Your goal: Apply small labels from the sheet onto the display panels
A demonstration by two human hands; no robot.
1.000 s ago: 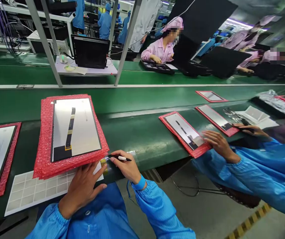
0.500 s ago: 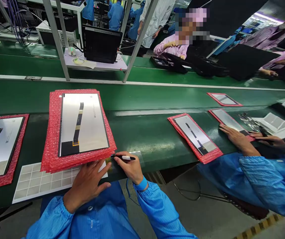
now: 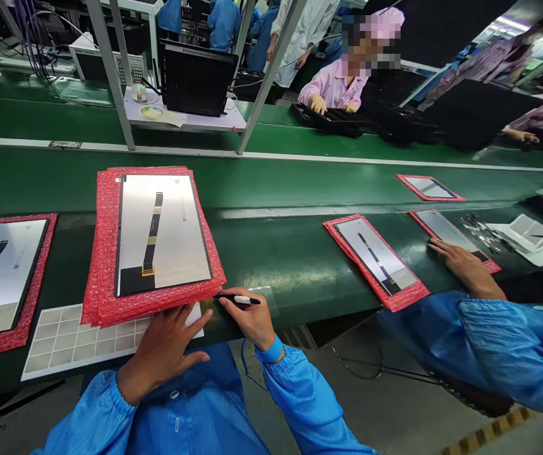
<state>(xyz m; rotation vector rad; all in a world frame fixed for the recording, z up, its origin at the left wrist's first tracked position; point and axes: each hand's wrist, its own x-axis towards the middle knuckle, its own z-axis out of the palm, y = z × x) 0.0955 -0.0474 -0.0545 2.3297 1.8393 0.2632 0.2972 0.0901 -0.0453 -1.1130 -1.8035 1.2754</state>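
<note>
A rectangular display panel (image 3: pixel 162 227) with a dark flex strip down its silver back lies on a stack of red bubble-wrap sheets (image 3: pixel 105 253). My right hand (image 3: pixel 247 319) is shut on a black marker with a white band (image 3: pixel 245 300), whose tip sits at the near edge of the stack. Just left of it, my left hand (image 3: pixel 162 354) lies with fingers spread, touching the stack's near edge and a white grid mat (image 3: pixel 76 341). A second panel (image 3: pixel 0 272) on red wrap lies to the left.
A co-worker's hand (image 3: pixel 465 264) in a blue sleeve rests on a panel (image 3: pixel 444 229) to my right. Further panels on red wrap (image 3: pixel 375 254) lie along the green conveyor belt (image 3: pixel 271 183). A monitor (image 3: pixel 198 81) stands on a shelf beyond, with pink-clad workers across the line.
My hands and marker stay at the stack's near edge. The view has shifted slightly, and the co-worker's hands have moved right and apart.
</note>
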